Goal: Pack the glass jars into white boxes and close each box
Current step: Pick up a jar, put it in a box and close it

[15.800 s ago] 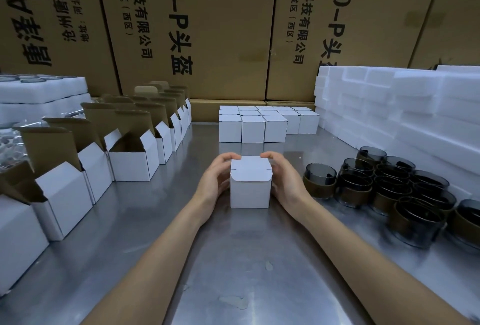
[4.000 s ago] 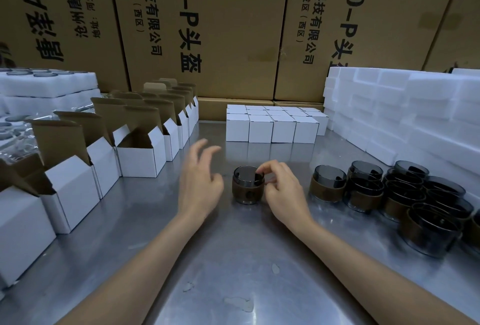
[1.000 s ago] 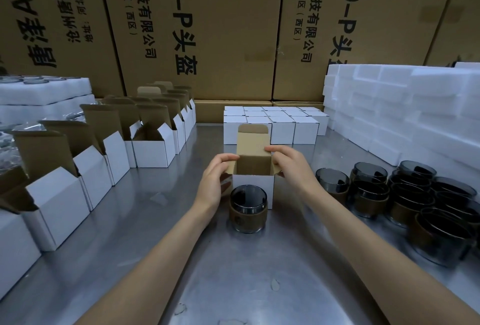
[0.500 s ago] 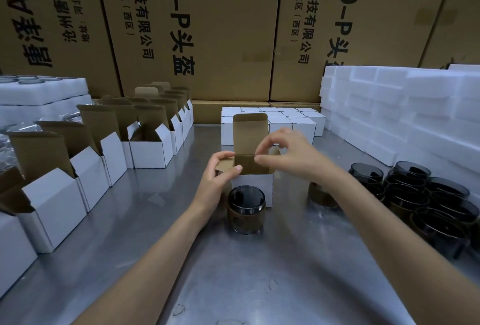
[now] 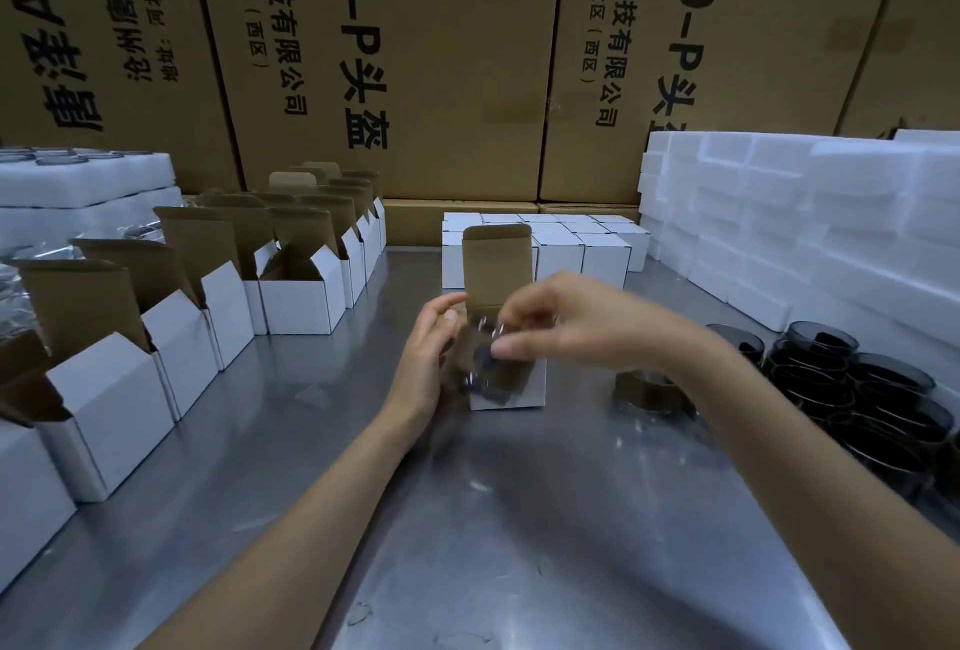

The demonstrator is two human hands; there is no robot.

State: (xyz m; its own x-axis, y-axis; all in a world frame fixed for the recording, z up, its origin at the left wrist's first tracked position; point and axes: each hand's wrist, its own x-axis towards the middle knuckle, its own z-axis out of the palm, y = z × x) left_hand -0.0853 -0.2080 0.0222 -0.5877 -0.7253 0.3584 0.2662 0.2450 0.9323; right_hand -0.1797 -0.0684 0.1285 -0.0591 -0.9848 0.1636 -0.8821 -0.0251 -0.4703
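An open white box (image 5: 511,389) stands at the table's middle with its brown lid flap (image 5: 497,264) upright. A dark glass jar (image 5: 485,363), blurred by motion, hangs just in front of the box's opening. My right hand (image 5: 566,324) pinches the jar's rim from above with thumb and fingers. My left hand (image 5: 426,353) rests with fairly straight fingers against the box's left side, thumb by its top edge. Several more dark jars (image 5: 857,389) stand at the right, one of them (image 5: 644,392) under my right forearm.
Several open white boxes (image 5: 301,301) line the left side. Closed white boxes (image 5: 582,246) sit in rows behind the open one. White foam blocks (image 5: 805,223) are stacked at the right and a foam tray (image 5: 83,181) at the far left. Large brown cartons (image 5: 415,56) form the back wall.
My right hand has let go of the box flap, come down to the jar and lifted it off the table. My left hand stays at the box's left side.
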